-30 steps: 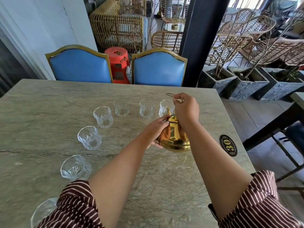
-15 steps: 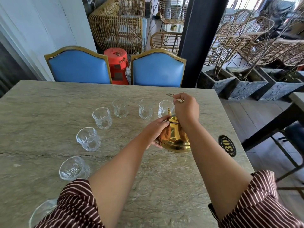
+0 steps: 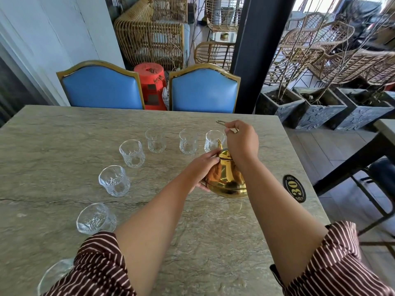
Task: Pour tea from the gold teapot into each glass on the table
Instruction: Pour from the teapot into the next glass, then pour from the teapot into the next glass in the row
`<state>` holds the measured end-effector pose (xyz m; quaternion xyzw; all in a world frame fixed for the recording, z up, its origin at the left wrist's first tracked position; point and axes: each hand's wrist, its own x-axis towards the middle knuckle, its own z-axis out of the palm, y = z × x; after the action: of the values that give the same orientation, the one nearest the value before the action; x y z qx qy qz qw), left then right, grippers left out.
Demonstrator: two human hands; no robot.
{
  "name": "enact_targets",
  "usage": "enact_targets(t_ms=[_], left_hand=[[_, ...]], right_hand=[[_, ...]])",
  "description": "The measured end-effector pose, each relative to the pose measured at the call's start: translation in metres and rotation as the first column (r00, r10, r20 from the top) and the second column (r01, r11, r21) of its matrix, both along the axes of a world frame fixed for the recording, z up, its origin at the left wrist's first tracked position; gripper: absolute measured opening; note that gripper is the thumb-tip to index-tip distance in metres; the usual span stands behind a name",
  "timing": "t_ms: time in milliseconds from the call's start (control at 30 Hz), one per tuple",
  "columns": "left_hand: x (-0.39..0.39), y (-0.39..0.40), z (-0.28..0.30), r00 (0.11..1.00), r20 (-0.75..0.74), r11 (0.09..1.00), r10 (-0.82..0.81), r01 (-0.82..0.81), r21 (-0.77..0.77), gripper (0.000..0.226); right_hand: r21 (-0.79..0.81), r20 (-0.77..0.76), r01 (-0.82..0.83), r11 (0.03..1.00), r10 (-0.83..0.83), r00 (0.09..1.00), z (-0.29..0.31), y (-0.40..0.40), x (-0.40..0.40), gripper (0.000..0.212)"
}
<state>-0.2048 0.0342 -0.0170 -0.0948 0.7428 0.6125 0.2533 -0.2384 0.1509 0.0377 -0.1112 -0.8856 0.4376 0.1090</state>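
1. Fingers of the right hand (image 3: 241, 142) are curled shut around the thin wire handle (image 3: 222, 123) of the gold teapot (image 3: 226, 178), and one end of that handle sticks out past the knuckles.
2. Fingers of the left hand (image 3: 203, 169) are pressed together against the left side of the teapot, with the thumb lying along its neck.
3. One gold teapot is in view, held between both hands near the table's right side; whether its base touches the stone cannot be told. Its spout (image 3: 219, 144) points toward the far right glass (image 3: 213, 141) and overlaps it from this view.
4. Seven clear glasses stand in a curved row on the table (image 3: 53, 135): three along the far side, namely the far right glass, a middle one (image 3: 188, 141) and a left one (image 3: 155, 139); then a fourth (image 3: 131, 152), a fifth (image 3: 114, 180) and a sixth (image 3: 96, 217) curving toward the person; the seventh (image 3: 53, 274) is partly hidden behind the left striped sleeve (image 3: 96, 268). All look empty.
5. One black oval plaque (image 3: 294, 188) with the number 30 lies on the table just right of the right forearm.
6. Two blue chairs with gold frames, one at left (image 3: 100, 88) and one at right (image 3: 203, 90), stand at the far edge, with one red stool (image 3: 151, 82) between them behind.
7. One dark pillar (image 3: 254, 50) rises behind the right chair, three stone planters (image 3: 318, 112) sit on the floor to its right, and several wicker chairs (image 3: 149, 39) fill the background.
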Motion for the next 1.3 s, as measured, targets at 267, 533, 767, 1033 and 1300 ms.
enact_targets(t_ms=[267, 533, 767, 1033, 1300], left_hand=[[0.001, -0.003, -0.009, 0.998, -0.062, 1.000, -0.018, 0.018, -0.013, 0.043], [0.011, -0.013, -0.020, 0.989, -0.145, 1.000, -0.017, 0.017, -0.002, 0.049], [0.019, -0.036, -0.022, 0.984, -0.176, 0.999, 0.017, -0.010, 0.039, 0.066], [0.023, -0.059, -0.019, 0.985, -0.140, 0.994, 0.097, -0.089, 0.056, 0.059], [0.016, -0.068, -0.016, 0.991, -0.064, 0.991, 0.117, -0.113, 0.071, 0.056]], right_hand=[[-0.130, -0.050, 0.053, 0.990, -0.060, 0.997, -0.012, 0.001, 0.020, 0.016], [-0.175, -0.093, 0.000, 0.985, -0.016, 0.996, -0.022, -0.004, 0.034, 0.011], [-0.163, -0.124, -0.093, 0.982, 0.073, 0.990, -0.019, -0.022, 0.028, 0.003], [-0.116, -0.092, -0.163, 0.980, 0.153, 0.984, -0.011, -0.050, 0.016, 0.008], [-0.031, -0.041, -0.142, 0.989, 0.140, 0.989, -0.007, -0.064, 0.002, 0.011]])
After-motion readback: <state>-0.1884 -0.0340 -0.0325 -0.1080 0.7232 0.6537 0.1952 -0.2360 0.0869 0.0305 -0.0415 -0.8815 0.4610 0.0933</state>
